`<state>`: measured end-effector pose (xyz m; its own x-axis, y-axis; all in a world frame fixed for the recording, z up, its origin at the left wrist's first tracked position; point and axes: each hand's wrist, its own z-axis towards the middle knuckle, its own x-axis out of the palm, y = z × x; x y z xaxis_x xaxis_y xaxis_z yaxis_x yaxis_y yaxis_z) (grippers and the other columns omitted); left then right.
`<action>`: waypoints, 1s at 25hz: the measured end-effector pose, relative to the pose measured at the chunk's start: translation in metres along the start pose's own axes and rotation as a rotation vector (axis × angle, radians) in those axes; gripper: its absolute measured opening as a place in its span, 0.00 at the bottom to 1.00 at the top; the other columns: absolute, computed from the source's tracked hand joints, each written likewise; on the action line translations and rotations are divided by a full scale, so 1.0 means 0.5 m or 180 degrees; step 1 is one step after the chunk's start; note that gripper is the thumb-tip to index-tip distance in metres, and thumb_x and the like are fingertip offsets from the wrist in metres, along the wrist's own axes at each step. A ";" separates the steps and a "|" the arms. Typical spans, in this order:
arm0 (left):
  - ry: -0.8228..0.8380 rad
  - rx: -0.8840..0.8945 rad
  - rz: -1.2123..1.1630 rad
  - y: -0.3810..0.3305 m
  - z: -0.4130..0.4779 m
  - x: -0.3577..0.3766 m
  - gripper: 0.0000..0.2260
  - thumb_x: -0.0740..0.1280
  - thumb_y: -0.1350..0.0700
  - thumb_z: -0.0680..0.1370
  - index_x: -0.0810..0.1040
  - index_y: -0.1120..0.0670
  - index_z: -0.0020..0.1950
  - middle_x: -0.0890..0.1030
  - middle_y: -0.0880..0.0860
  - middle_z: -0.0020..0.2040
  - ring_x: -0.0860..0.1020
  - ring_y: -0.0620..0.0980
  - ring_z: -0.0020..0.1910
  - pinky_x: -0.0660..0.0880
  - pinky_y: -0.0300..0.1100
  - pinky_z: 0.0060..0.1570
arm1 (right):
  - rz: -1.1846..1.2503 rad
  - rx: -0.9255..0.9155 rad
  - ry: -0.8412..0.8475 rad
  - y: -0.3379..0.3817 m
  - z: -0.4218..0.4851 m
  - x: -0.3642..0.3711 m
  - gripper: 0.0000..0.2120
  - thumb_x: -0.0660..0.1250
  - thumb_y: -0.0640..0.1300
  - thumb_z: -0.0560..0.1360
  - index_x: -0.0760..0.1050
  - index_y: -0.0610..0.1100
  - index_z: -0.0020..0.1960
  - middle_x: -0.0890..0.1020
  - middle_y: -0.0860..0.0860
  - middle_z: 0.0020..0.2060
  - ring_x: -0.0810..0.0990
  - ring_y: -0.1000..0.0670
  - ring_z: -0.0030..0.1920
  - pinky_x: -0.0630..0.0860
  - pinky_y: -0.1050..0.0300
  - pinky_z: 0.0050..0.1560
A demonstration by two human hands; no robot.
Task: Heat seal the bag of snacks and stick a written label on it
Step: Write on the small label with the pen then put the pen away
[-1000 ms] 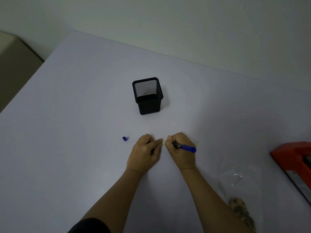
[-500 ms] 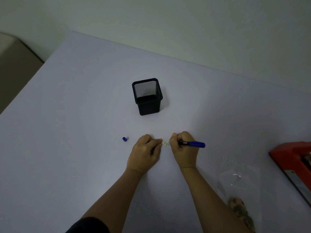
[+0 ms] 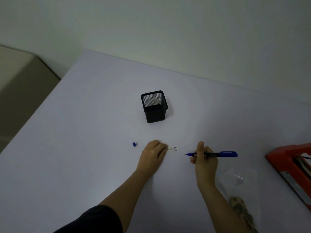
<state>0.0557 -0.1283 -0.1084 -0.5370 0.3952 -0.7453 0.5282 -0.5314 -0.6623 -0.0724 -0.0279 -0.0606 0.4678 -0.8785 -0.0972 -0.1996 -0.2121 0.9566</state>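
Note:
A small white label with dark writing lies flat on the pale table. My left hand rests on the table with its curled fingertips holding down the label's left end. My right hand grips a blue marker, uncapped, tip pointing left, a short way right of the label and off it. The marker's blue cap lies left of my left hand. A clear plastic bag with brown snacks at its near end lies at the lower right.
A black mesh pen holder stands behind the hands at the table's middle. An orange-red heat sealer sits at the right edge. The table's left edge drops off toward a beige surface.
My right hand has pulled the marker off the label and moved right, leaving the written label uncovered. My left hand has stayed on the label's left end.

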 end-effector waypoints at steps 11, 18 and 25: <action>-0.0280 -0.1454 0.0551 0.011 -0.039 -0.143 0.18 0.63 0.58 0.77 0.69 0.53 0.67 0.64 0.60 0.68 0.71 0.57 0.60 0.74 0.48 0.55 | 0.0368 0.0415 0.0285 0.088 -0.026 -0.008 0.14 0.59 0.48 0.79 0.71 0.43 0.37 0.76 0.47 0.30 0.77 0.59 0.25 0.77 0.66 0.29; -0.0337 -0.1936 -0.1936 -0.086 -0.034 -0.207 0.08 0.62 0.61 0.78 0.79 0.56 0.53 0.81 0.54 0.47 0.78 0.50 0.46 0.74 0.36 0.48 | 0.0441 0.0141 0.0511 0.157 -0.055 0.014 0.11 0.62 0.45 0.77 0.70 0.42 0.38 0.77 0.48 0.28 0.78 0.59 0.27 0.77 0.68 0.32; -0.0157 -0.2161 -0.3913 -0.214 -0.045 -0.249 0.08 0.62 0.62 0.78 0.81 0.60 0.51 0.81 0.55 0.40 0.78 0.46 0.38 0.79 0.33 0.38 | 0.0515 0.0016 0.0628 0.226 -0.080 0.021 0.10 0.62 0.45 0.77 0.71 0.43 0.38 0.77 0.48 0.27 0.78 0.58 0.26 0.77 0.65 0.34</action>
<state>0.0806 -0.1038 0.0534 -0.8964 0.3029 0.3235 -0.0865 0.5963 -0.7980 -0.0556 -0.0438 0.0576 0.5882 -0.8007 0.1131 -0.2897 -0.0781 0.9539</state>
